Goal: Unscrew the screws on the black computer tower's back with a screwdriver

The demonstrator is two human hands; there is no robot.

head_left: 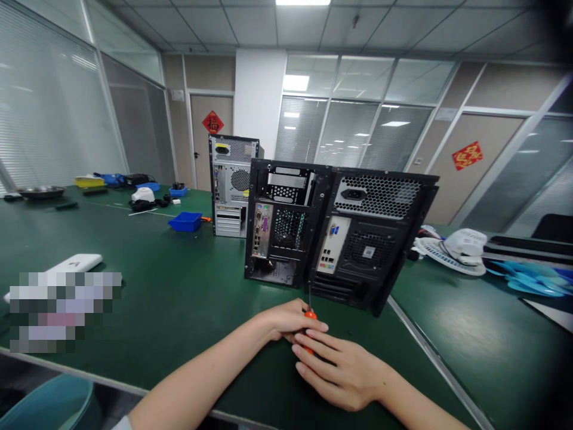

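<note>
Near the table's front edge, my left hand is closed around the orange handle of a screwdriver. Its thin dark shaft points up and away, towards two black computer cases. My right hand lies against the same handle from the right, fingers bent over its lower part. Much of the handle is hidden by fingers. The left black computer case and the right black computer case stand side by side, rear panels facing me. Whether the shaft's tip touches a case, I cannot tell.
A silver computer case stands behind on the left. A blue bin sits on the green table. White fan parts and blue fan blades lie at right. A white device and a blurred item are at left.
</note>
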